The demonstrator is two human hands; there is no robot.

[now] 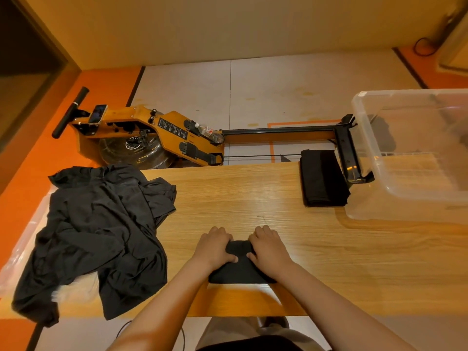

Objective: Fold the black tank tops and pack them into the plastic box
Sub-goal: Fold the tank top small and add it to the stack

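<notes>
At lower centre of the wooden table (253, 193), my left hand (215, 245) and right hand (269, 247) press flat, fingers curled, on a folded black tank top (240, 269), apparently light, soft and slippery, best lifted by both ends toward the plastic box (415, 158) at right.

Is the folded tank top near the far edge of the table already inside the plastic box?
No, the folded tank top lies on the table just left of the plastic box, outside its wall.
</notes>
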